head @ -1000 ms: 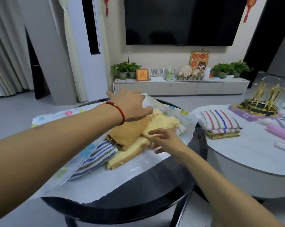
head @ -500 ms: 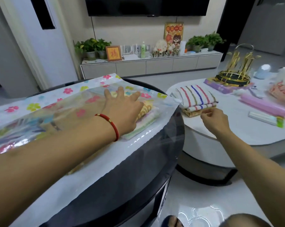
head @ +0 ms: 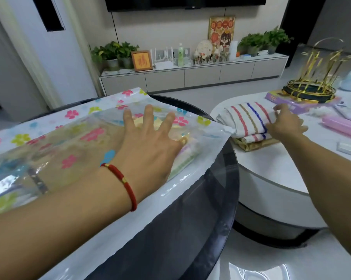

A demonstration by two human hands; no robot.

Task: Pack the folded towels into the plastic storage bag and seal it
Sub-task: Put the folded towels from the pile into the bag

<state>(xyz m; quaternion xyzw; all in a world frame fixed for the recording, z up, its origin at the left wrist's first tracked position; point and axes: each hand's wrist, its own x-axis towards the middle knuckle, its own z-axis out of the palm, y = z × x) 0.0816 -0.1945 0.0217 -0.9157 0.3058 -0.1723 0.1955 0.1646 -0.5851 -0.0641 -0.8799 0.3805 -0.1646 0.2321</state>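
Observation:
A clear plastic storage bag printed with coloured flowers lies on the dark round table. Folded towels show through it, yellow and pastel ones near its right end. My left hand rests flat on top of the bag, fingers spread, pressing on those towels. On the white table to the right sits a folded white towel with coloured stripes on top of a tan towel. My right hand lies on the striped towel's right edge, fingers curled around it.
Farther back on the white table are a gold wire rack, a purple box, a pink case and a white box. A gap of floor separates the two tables. A low TV cabinet runs along the wall.
The bag's top layer has come down over the towels under my left hand. My right hand has left the bag and reached right to the striped towel. The view has tilted down.

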